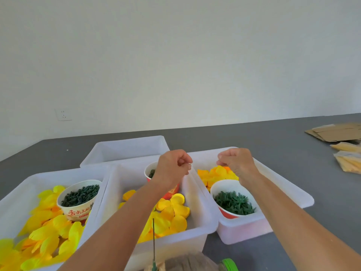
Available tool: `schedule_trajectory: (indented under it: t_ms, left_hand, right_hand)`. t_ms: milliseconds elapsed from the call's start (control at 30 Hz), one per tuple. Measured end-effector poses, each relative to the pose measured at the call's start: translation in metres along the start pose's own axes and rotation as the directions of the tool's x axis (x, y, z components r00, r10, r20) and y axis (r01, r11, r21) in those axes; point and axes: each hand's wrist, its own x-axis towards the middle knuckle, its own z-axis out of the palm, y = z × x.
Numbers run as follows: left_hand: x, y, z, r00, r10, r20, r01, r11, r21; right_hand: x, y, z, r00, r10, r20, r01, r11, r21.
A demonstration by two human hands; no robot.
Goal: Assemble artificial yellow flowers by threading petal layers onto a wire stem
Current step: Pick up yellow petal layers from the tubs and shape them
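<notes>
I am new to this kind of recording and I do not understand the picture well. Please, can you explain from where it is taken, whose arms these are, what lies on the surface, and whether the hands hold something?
There is no machine here. One camera sits on a person's head and looks forward and down, so both bare arms reach in from the bottom edge.

The left hand and right hand are raised with curled fingers. Whether they pinch something thin is too small to tell.

On the grey surface stand white plastic bins. Three hold yellow petal layers and paper cups of small dark green parts; the far bin looks empty.

A thin green wire stem stands upright near the bottom edge. Flattened cardboard and clear packets lie far right.
</notes>
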Motion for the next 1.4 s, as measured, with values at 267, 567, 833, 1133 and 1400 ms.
schedule_trajectory:
  t_ms: [267,567,833,1133,1400]
  left_hand:
    - [-0.004,-0.012,0.021,0.999,0.05,0.003,-0.05,0.998,0.045]
    - [-0.006,-0.017,0.021,0.998,0.063,-0.026,-0.059,0.989,0.134]
    - [-0.006,-0.02,0.019,0.996,0.072,-0.048,-0.062,0.981,0.183]
    - [-0.003,-0.019,0.019,0.996,0.071,-0.06,-0.054,0.967,0.251]
    - [-0.005,-0.017,0.018,0.997,0.062,-0.055,-0.045,0.964,0.262]
  right_hand:
    - [0.038,0.029,0.0,0.974,0.181,0.133,-0.101,0.882,-0.461]
    - [0.046,0.022,0.028,0.891,0.283,0.356,0.183,0.493,-0.85]
    - [0.05,0.028,0.021,0.972,0.126,0.2,0.094,0.568,-0.818]
    - [0.057,0.045,-0.023,0.995,0.088,0.047,-0.057,0.888,-0.455]
    - [0.063,0.044,-0.036,0.996,-0.083,0.011,0.067,0.711,-0.7]
